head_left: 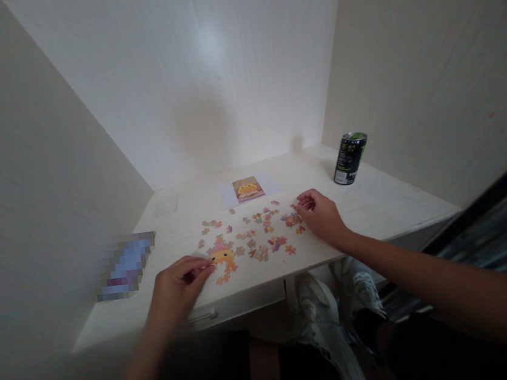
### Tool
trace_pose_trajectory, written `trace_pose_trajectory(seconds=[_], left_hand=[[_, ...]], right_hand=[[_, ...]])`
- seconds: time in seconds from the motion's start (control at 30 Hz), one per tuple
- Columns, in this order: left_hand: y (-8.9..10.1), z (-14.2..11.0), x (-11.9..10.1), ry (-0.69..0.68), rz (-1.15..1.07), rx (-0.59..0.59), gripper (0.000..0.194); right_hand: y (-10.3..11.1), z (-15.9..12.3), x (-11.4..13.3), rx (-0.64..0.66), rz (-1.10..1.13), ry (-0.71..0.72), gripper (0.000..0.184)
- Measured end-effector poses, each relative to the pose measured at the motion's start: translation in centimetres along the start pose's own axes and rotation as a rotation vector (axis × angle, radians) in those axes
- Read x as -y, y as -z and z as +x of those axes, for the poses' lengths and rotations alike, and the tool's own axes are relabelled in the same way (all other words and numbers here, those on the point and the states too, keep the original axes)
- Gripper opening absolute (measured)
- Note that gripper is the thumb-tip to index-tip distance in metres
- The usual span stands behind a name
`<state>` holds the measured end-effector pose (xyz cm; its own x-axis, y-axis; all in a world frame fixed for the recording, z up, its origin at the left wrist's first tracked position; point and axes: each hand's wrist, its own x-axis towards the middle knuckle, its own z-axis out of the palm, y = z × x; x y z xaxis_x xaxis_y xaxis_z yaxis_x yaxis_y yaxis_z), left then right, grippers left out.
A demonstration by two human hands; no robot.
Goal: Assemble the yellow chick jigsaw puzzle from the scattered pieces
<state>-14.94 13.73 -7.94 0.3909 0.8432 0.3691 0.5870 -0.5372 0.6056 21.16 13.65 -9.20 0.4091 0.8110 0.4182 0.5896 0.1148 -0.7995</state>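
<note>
Pale panels close the space on three sides: we see a back wall (244, 105) with a soft spot of light, and one side wall at each side. Between them is our white desk (307, 175), and on its middle part lie the jigsaw pieces (278, 242), scattered in small groups, many of them orange, pink or beige. Near the front edge, to the left of these pieces, we have a partly joined jigsaw section (222, 256), which shows a yellow face with dark eyes and a pink top.

Our left hand (173, 287) is at the left side of this section, with thumb and forefinger brought together at its edge; we cannot tell if they pinch a piece. Our right hand (322, 216) is above the right group of loose pieces, its thumb and forefinger nearly meeting, and also there we cannot tell if a piece is between them.

Behind the pieces lies a printed burger picture (248, 189) on a white sheet (271, 183). At the right rear stands a black and green drink can (349, 159). At the left lies a pixelated rectangular object (127, 268). Below the desk we see our white sneakers (316, 305).
</note>
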Motion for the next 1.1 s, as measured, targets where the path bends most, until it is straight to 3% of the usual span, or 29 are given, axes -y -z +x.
trace_pose_trajectory(seconds=[0.4,0.87,1.1], left_hand=[[-0.3,-0.3,-0.6,-0.167,0.122,-0.031,0.015],[-0.5,-0.8,-1.1,-0.239,0.217,-0.050,0.019],[-0.5,-0.8,-1.0,-0.231,0.237,-0.101,0.021]], right_hand=[[0.1,-0.1,0.0,0.009,0.007,0.000,0.017],[0.0,0.0,-0.1,0.017,-0.017,0.056,0.011],[0.1,-0.1,0.1,0.086,-0.037,0.138,0.022]])
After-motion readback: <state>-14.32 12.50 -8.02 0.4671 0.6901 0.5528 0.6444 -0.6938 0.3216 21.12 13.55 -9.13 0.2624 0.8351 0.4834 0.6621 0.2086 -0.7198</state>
